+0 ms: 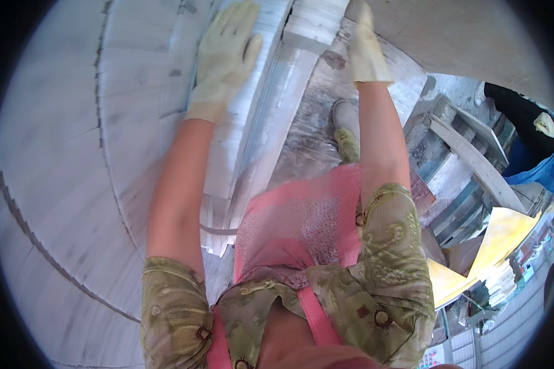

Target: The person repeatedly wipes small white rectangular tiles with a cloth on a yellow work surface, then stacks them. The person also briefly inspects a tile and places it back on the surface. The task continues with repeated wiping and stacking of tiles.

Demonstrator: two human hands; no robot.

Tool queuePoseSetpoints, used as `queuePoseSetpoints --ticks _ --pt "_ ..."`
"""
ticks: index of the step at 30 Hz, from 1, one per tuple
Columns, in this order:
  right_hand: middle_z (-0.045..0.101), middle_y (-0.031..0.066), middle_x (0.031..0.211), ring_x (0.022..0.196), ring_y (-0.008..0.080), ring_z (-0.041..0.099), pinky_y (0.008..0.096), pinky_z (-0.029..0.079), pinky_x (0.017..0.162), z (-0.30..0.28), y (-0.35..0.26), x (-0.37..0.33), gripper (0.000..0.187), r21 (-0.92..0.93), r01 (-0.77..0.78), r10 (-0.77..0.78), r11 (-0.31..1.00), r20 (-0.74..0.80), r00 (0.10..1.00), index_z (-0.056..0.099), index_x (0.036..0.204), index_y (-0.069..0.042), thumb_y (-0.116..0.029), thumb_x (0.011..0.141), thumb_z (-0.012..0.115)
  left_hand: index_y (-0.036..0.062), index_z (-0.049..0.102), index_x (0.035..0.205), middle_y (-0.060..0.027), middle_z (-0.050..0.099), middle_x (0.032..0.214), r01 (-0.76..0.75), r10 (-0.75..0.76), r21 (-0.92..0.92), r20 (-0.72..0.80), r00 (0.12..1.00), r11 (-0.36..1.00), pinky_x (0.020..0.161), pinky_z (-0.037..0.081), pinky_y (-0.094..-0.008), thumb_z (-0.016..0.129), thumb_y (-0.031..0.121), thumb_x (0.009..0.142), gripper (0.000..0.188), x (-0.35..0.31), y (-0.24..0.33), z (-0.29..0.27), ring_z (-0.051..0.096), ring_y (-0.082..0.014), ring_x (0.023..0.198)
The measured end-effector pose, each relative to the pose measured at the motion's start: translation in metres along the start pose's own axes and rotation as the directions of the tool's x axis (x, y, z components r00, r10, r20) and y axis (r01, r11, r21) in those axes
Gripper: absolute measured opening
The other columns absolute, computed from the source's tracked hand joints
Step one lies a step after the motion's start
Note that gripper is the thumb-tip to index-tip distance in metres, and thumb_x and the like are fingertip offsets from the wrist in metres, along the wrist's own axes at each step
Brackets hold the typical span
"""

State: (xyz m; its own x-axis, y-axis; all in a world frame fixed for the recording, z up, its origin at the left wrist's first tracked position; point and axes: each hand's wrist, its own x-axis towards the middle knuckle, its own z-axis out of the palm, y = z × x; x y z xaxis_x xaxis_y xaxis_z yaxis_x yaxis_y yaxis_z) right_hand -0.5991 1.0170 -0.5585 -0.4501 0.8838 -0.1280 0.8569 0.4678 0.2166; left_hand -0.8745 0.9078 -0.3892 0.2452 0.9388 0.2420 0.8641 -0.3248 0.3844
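We hold both arms stretched forward, away from the body, each hand covered in a pale cream glove. Our left hand lies flat and wide, palm down, on the long pale stack just left of the middle of the view, its fingers pointing forward and its thumb set apart from them. Our right hand shows edge-on at the near corner of a broad brownish panel; the fingers run up toward the rim of the view, and we cannot tell whether they grip the panel or merely lie against it. Between our hands sits a pale block, just right of the stack. Farther left, a large, pale ridged surface is crossed by dark, jagged seams. Below the right arm we see a grey shoe on the stained floor, and a pink apron hangs over our patterned shirt. To the right, a plank leans across grey pieces, with a yellow sheet below it. Near the right rim, a co-worker in dark clothing stands beside blue cloth.
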Motion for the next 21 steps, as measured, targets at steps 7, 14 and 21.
queuePoseSetpoints --ticks 7,14,21 --pt "0.052 0.0208 0.148 0.139 0.0341 0.048 0.0650 0.040 0.103 0.016 -0.029 -0.070 0.053 0.160 -0.284 0.224 0.945 0.315 0.922 0.051 0.147 -0.003 -0.024 0.098 0.054 -0.0057 0.058 0.137 -0.0259 0.059 0.138 -0.034 0.036 0.067 -0.023 0.999 0.997 0.115 0.039 -0.0495 0.061 0.014 0.093 0.048 -0.001 -0.004 0.006 0.054 -0.0413 0.131" --pt "0.058 0.0248 0.142 0.134 0.0385 0.054 0.0565 0.046 0.103 0.022 -0.016 -0.025 0.059 0.716 -0.506 0.356 0.480 0.368 0.859 0.035 0.152 0.002 -0.015 0.098 0.050 0.0040 0.057 0.141 -0.0167 0.058 0.143 -0.055 0.058 0.081 -0.039 0.998 0.995 0.114 0.040 -0.0471 0.058 0.022 0.098 0.046 0.001 -0.012 0.013 0.052 -0.0376 0.133" --pt "0.061 0.0264 0.137 0.124 0.0407 0.062 0.0519 0.046 0.101 0.001 -0.011 -0.009 0.055 0.650 -0.557 0.399 0.516 0.393 0.828 0.026 0.152 -0.001 -0.007 0.099 0.038 0.0032 0.057 0.141 -0.0171 0.057 0.143 -0.043 0.046 0.097 -0.024 0.999 0.994 0.115 0.039 -0.0480 0.057 0.024 0.099 0.046 -0.002 -0.013 0.014 0.051 -0.0375 0.133"
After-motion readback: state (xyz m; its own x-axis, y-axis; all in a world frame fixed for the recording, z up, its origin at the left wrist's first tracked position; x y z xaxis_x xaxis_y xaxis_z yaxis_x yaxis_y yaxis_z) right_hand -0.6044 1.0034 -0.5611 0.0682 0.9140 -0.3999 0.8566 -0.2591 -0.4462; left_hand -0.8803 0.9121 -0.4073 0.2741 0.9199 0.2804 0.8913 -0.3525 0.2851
